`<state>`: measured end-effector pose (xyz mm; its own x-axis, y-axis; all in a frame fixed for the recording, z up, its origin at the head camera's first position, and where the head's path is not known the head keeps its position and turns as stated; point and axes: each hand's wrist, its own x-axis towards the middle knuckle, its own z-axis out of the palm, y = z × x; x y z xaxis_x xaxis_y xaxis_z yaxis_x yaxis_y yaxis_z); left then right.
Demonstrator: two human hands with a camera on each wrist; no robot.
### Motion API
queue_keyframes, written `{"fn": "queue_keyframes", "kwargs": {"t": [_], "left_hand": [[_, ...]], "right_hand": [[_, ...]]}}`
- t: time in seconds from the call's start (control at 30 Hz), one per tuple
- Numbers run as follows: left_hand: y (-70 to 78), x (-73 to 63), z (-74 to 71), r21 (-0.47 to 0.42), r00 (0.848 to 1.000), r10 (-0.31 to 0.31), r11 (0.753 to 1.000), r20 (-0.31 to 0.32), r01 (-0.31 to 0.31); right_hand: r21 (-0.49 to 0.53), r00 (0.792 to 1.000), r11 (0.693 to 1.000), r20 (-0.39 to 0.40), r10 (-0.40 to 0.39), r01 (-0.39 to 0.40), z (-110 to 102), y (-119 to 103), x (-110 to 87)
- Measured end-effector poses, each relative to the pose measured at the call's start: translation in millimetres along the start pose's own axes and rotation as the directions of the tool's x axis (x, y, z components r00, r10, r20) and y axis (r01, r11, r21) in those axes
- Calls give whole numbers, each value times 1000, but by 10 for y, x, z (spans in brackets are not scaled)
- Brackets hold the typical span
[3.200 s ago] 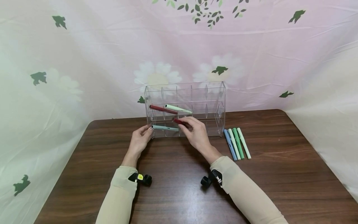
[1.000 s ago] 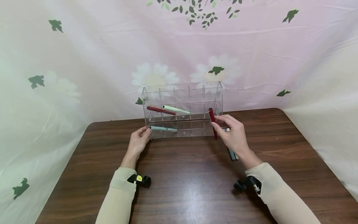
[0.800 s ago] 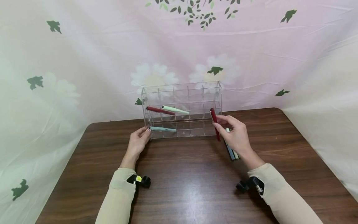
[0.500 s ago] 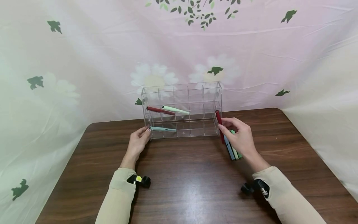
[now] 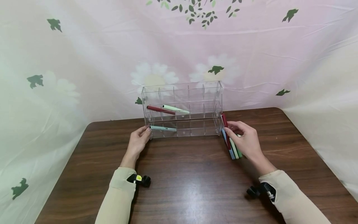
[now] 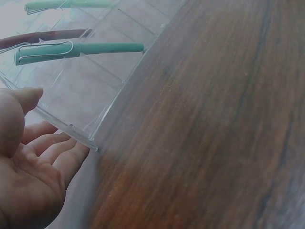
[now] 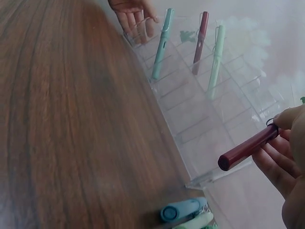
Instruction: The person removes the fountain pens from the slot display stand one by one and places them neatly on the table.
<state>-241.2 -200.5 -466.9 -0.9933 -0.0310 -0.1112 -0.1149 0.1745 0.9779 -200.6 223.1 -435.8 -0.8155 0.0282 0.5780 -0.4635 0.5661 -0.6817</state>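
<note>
A clear plastic pen rack [image 5: 183,132] in tiers with dividers stands at the table's back. My left hand [image 5: 138,141] holds its lower left edge; in the left wrist view the thumb is in front and the fingers behind the side panel. In my right hand [image 5: 246,140] a dark red pen [image 5: 226,130] is pinched between thumb and fingers, close over the pens at the rack's right side. A teal pen [image 5: 163,128] lies in the rack's lower tier at the left. Above it rest another red pen [image 5: 160,109] and a pale green pen [image 5: 175,109].
Right of the rack, a blue pen [image 5: 231,154], a pale green pen [image 5: 234,148] and a green pen [image 5: 240,154] lie side by side on the brown wooden table [image 5: 179,186], partly hidden by the right hand. A printed cloth [image 5: 112,62] hangs behind the table.
My right hand has carried the dark red pen from in front of the rack's middle to the right, over the pens on the table. The left hand has stayed at the rack's left edge.
</note>
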Motion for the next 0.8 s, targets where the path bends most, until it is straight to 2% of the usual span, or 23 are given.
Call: {"fn": "queue_keyframes", "kwargs": {"t": [0.23, 0.5, 0.63, 0.8], "left_hand": [[5, 8, 2, -8, 1000, 3, 1000, 1, -3], [-2, 4, -6, -9, 1000, 12, 1000, 1, -12], [-7, 5, -6, -19, 1000, 9, 1000, 2, -9], [-13, 12, -5, -11, 1000, 11, 1000, 4, -11]], "right_hand": [[-63, 999, 997, 23, 34, -33, -85, 58, -35], [-74, 996, 995, 45, 70, -67, -156, 129, -104], [-112, 996, 991, 42, 74, -69, -212, 179, -124], [-173, 990, 979, 59, 124, -112, -300, 232, -135]]}}
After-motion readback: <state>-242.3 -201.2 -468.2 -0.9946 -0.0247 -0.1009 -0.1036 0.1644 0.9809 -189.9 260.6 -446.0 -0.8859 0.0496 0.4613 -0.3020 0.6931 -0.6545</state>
